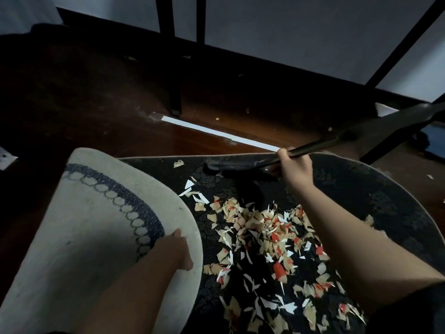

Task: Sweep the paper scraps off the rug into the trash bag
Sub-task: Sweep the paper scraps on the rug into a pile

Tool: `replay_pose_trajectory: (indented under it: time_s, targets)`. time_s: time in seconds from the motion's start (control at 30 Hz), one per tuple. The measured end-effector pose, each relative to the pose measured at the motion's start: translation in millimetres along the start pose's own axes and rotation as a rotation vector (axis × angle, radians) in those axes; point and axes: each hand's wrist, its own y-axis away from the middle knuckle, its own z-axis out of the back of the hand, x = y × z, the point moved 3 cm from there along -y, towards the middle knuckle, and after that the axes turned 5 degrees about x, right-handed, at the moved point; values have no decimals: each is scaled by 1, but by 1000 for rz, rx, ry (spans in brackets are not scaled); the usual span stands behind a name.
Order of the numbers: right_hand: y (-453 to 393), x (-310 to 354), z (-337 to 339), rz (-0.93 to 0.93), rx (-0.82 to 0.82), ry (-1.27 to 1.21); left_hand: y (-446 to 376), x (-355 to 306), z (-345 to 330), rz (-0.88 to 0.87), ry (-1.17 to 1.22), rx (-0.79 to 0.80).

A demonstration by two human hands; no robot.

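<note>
A round dark patterned rug (385, 201) lies on the wooden floor. Its left part is folded up, showing a pale underside with a blue ring (96, 225). My left hand (179, 249) grips the edge of that raised flap. Several beige, white and red paper scraps (265, 232) lie in a heap on the dark rug between my arms. My right hand (293, 165) grips the black handle (325, 143) of a broom. The broom's dark head (231, 165) rests on the far edge of the rug, beyond the scraps.
A black furniture leg (175, 100) stands on the floor beyond the rug, with slanted black bars (397, 42) at the upper right. A white strip (216, 133) lies on the wooden floor (96, 104). A few stray scraps (178, 163) sit near the rug's far edge.
</note>
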Motion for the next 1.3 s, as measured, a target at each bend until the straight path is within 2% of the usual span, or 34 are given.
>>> replay_pose_trajectory:
  time_s: [0.1, 0.27, 0.43, 0.53, 0.7, 0.83, 0.9, 1.0, 1.07, 1.3]
  targets:
    - [2, 6, 25, -1, 55, 30, 0, 1, -2, 7, 3, 4]
    - [12, 23, 56, 118, 55, 56, 1, 0, -1, 8, 10, 8]
    - [1, 32, 36, 118, -71, -50, 2, -3, 0, 4, 7, 6]
    - [1, 28, 15, 68, -143, 28, 2, -2, -1, 0, 2, -3]
    - [2, 7, -1, -9, 21, -4, 4, 0, 0, 7, 13, 1]
    - [6, 9, 24, -15, 103, 47, 10, -2, 6, 10, 23, -7]
    - [9, 12, 40, 8, 126, 80, 16, -7, 14, -3, 14, -79]
    - [14, 21, 52, 105, 85, 101, 25, -13, 29, -18, -17, -240]
    - [12, 24, 51, 126, 38, 63, 27, -16, 34, -15, -23, -290]
    - [-8, 18, 13, 7, -142, -81, 26, -11, 22, 19, -47, -298]
